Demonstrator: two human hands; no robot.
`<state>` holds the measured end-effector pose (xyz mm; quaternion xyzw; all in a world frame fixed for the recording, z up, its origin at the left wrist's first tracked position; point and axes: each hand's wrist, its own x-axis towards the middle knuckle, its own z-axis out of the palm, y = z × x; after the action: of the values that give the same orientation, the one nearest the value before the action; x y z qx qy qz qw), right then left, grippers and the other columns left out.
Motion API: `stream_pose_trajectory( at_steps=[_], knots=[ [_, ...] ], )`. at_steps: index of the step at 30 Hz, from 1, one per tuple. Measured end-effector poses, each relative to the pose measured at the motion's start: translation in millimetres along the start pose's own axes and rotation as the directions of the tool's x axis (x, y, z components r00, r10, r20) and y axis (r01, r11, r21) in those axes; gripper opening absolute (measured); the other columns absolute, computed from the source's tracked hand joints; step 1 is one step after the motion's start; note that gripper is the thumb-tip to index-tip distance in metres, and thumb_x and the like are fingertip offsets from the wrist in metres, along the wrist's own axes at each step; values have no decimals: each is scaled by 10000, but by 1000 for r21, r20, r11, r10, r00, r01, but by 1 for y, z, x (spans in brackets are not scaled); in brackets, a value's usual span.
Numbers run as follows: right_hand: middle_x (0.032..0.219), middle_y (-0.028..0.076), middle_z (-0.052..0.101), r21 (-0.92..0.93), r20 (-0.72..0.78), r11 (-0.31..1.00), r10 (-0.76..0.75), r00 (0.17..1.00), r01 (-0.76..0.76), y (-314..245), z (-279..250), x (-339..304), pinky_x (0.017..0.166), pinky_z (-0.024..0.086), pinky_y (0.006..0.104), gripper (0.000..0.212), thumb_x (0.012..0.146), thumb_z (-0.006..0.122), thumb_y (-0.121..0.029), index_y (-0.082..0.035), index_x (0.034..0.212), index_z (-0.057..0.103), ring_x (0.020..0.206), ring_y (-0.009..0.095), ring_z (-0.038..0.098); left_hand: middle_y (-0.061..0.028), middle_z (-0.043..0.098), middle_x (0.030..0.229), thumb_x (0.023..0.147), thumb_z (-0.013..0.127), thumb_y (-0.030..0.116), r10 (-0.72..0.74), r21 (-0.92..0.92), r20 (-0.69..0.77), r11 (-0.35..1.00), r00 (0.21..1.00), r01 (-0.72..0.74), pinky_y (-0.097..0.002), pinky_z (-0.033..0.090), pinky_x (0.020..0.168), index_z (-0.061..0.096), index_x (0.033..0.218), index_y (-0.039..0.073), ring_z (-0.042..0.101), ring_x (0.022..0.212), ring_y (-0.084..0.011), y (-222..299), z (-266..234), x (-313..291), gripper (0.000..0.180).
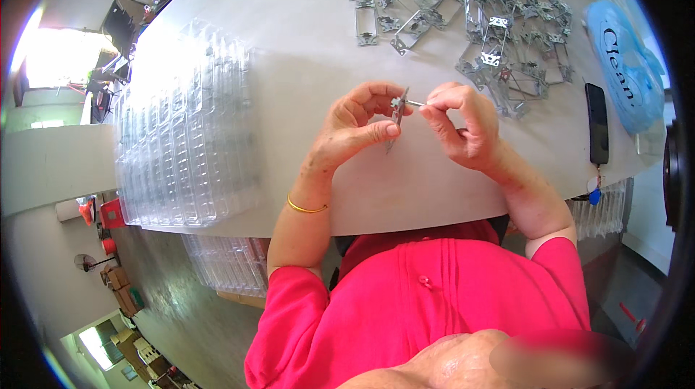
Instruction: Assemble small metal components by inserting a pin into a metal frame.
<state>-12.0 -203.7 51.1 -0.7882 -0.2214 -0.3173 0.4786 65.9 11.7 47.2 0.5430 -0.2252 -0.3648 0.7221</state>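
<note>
Over the middle of the white table, my left hand (360, 123) pinches a small flat metal bracket (398, 115) between thumb and fingers, seen nearly edge-on. My right hand (467, 123) is closed in a pinch on a thin metal rod (415, 103), whose far end meets the bracket. Whether the rod is fixed to the bracket or only touches it, I cannot tell. Beyond my hands lies a tangled pile of metal frames (507, 27), made of thin rods and stamped brackets. A few looser metal frames (366, 23) lie to the left of the pile.
Stacked clear plastic trays (192, 128) cover the table's left side. At the right edge lie a black phone (597, 125) and a blue plastic bag (624, 67). Below the table's edge stand more clear trays (228, 262). The white table (304, 63) curves around my body.
</note>
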Motion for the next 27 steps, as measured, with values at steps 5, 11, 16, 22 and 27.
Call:
stream_pose_trajectory(
  at_steps=[5,11,16,22,27],
  knots=[
    [973,96,705,344,2,862,395,919,-372,-2,1,-3,606,509,249,92,997,640,-54,-42,1002,549,692,119,640,-85,685,1118,881,802,88,74,-88,-130,992,989,-86,-301,538,882,541,1406,26,638,1003,-144,2,-1,1,589],
    [1184,168,674,513,294,513,648,702,-688,0,-7,9,652,531,246,151,1068,556,-192,-53,1014,535,786,100,658,-127,653,1235,891,771,35,220,-143,-211,957,952,-253,-339,548,952,524,1377,33,646,1090,-180,-4,-5,2,545],
    [1196,168,684,478,375,397,715,590,-784,2,-5,11,636,538,248,167,1062,571,-216,-65,995,549,793,107,675,-139,639,1284,863,764,-44,205,-144,-237,959,950,-243,-352,554,989,509,1289,73,644,1168,-207,-4,-3,2,511],
    [925,51,673,495,364,314,771,522,-810,7,-9,11,599,520,250,188,1034,630,-222,-48,984,581,746,113,666,-131,615,1322,860,741,-89,268,-152,-217,941,939,-303,-343,557,1003,494,1266,93,630,1212,-226,-6,-4,3,509],
    [816,-7,594,472,263,448,751,606,-759,8,-9,9,580,477,235,164,1026,644,-204,-69,969,571,691,73,586,-211,594,1343,915,694,-26,227,-121,-177,961,958,-250,-463,530,1036,506,1221,67,632,1211,-306,-4,3,4,371]
  ],
)
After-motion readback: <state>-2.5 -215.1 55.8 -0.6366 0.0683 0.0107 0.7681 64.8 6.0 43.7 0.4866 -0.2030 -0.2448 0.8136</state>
